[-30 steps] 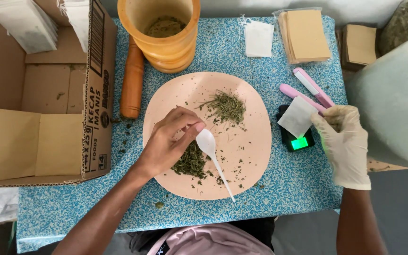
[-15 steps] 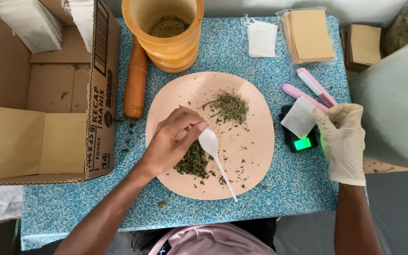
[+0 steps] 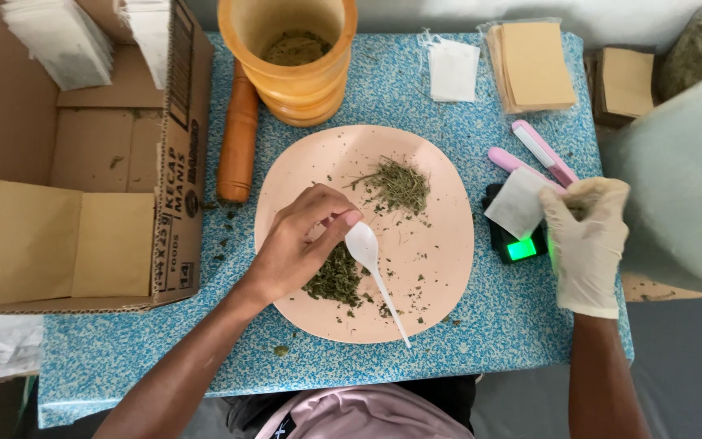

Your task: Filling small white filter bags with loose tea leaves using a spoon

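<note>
peach plate (image 3: 440, 244) | white spoon (image 3: 365, 246) | blue-speckled table (image 3: 205, 341) | green herbs (image 3: 400, 185) | white glove (image 3: 585, 244)

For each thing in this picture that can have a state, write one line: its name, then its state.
cardboard box: open, flaps out
wooden mortar: upright, dried herb inside
wooden pestle: lying flat
pink plate: two herb piles
white spoon: resting on plate
small scale: lit green
left hand: bare
right hand: gloved, holding white sachet

Left hand (image 3: 298, 244) fingers curled tighter into herb pile (image 3: 336, 278); otherwise little changed.
</note>
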